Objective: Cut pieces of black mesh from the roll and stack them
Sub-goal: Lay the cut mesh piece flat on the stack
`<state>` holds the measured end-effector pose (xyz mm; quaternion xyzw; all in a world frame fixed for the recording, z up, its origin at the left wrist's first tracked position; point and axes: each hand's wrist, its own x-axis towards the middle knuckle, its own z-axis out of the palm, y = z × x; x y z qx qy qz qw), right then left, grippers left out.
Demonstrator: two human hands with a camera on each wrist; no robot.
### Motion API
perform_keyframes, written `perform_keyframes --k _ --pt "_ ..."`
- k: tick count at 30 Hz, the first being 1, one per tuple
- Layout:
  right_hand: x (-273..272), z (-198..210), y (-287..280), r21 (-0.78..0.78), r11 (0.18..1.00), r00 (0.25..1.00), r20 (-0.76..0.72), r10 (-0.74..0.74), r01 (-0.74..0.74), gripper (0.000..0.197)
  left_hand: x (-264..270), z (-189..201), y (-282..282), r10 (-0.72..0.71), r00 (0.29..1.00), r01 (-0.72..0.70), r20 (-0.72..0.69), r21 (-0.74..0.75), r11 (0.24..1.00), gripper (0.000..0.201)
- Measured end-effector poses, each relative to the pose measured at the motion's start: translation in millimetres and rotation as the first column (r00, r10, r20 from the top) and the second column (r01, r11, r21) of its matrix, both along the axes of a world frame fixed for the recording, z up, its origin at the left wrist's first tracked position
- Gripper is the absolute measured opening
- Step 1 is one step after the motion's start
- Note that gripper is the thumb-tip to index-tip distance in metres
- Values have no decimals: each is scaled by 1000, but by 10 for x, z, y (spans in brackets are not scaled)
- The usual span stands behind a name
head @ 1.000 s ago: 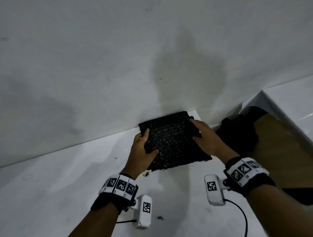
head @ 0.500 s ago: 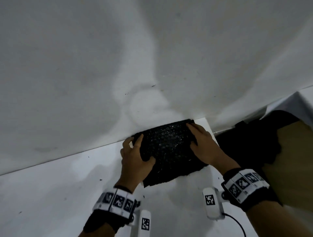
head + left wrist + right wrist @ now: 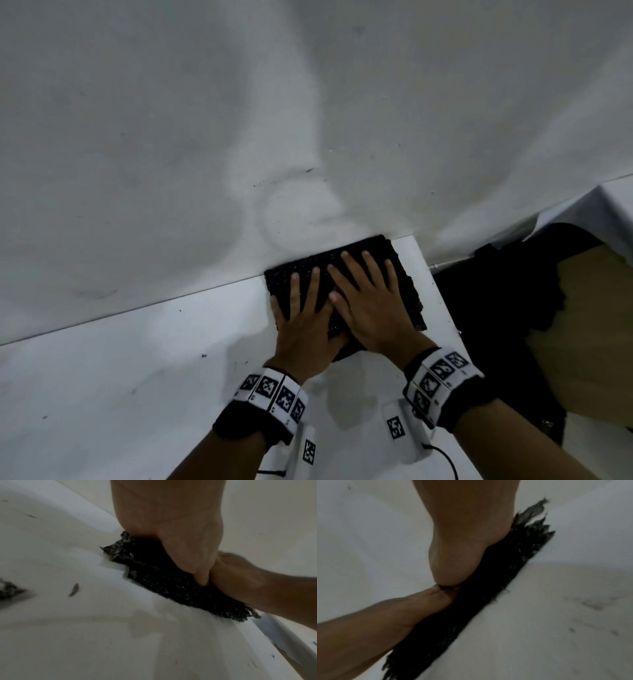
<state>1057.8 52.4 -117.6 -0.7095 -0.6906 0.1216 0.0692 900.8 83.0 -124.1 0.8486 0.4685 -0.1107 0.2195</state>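
Observation:
A stack of black mesh pieces [image 3: 404, 274] lies at the far right corner of the white table [image 3: 137, 359], against the white wall. Both hands press flat on top of it with straight, spread fingers. My left hand [image 3: 305, 308] covers the stack's left half and my right hand [image 3: 370, 298] covers its right half, the right thumb lying across the left hand's fingers. In the left wrist view the mesh stack [image 3: 163, 580] shows ragged edges under my left palm [image 3: 171, 520]. The right wrist view has the mesh stack [image 3: 488, 588] as a thin dark band under my right palm [image 3: 462, 540].
More black mesh [image 3: 507, 291] drapes in the gap right of the table, over a tan surface [image 3: 589, 342]. A second white table [image 3: 616, 205] stands at the far right. Small black scraps [image 3: 73, 589] dot the tabletop. The white wall [image 3: 274, 102] rises right behind the stack.
Both hands let go of the stack's side edges and moved onto its top, now lying flat and pressing it down. The stack has settled against the wall.

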Motion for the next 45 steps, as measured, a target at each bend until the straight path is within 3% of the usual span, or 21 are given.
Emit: perform_keyframes --k 3,9,17,28,34,39,45 --pt "46 -105 11 -61 998 999 -46 14 -16 63 -7 -8 17 31 999 -31 41 -11 999 86" --pt "251 -138 -4 2 986 980 -115 -164 165 58 -98 -44 -25 139 981 -147 132 53 988 106" --pt "277 -231 -11 -5 977 965 -160 -210 212 66 -105 -25 -50 310 933 -310 182 -29 950 127" --pt "264 -208 11 -35 970 959 -144 -243 240 77 -102 32 -49 345 930 -343 124 -38 939 135" --pt "304 -15 17 -190 955 962 -109 -252 228 76 -141 255 -2 345 933 -331 106 -125 935 110" --pt "201 261 -136 -194 951 964 -67 -256 239 85 -202 521 -7 314 936 -295 156 -136 946 85" --pt "-146 657 -467 -214 949 955 -133 -263 232 89 -495 918 -222 327 928 -299 180 -163 940 76"
